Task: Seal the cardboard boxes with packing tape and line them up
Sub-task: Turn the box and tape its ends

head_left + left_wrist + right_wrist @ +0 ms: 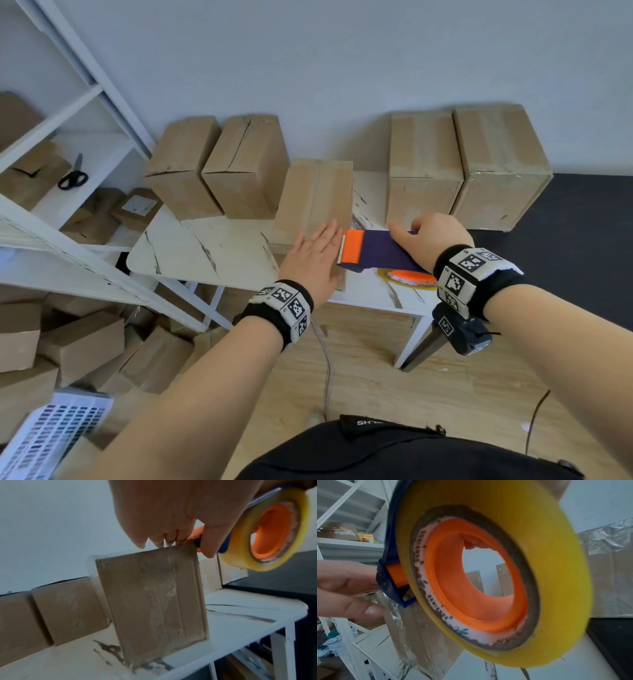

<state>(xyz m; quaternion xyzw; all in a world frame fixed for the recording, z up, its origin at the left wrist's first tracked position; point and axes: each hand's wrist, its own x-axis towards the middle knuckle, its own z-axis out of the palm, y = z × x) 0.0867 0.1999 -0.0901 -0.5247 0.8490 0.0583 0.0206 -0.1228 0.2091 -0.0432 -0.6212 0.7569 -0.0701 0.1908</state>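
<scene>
Progress: 1 cardboard box (313, 198) stands mid-desk with the seam run apparently near its end; clear film already shows down its near face in the left wrist view.
Done, as judged: 4 boxes stand along the wall, 2 on the left (219, 168) and 2 on the right (466, 168); the right pair shows a tape sheen, the left pair I cannot tell.
Left: cutting the tape, setting this box into the gap in the row, and the loose boxes under the shelf (68, 342).
Left hand (317, 255): flat, fingers straight, pressing the box top at its near edge; holds nothing.
Right hand (433, 240): grip curled round the tape dispenser (376, 250), its toothed orange end touching the box edge beside the left hand.
Tape roll (488, 568): yellowish glossy ring, brown card core, orange hub.
Box: matte brown card, scuffed, rectangular, standing upright.
Desk (212, 253): white marble-look top with grey veins, rounded corners.
</scene>
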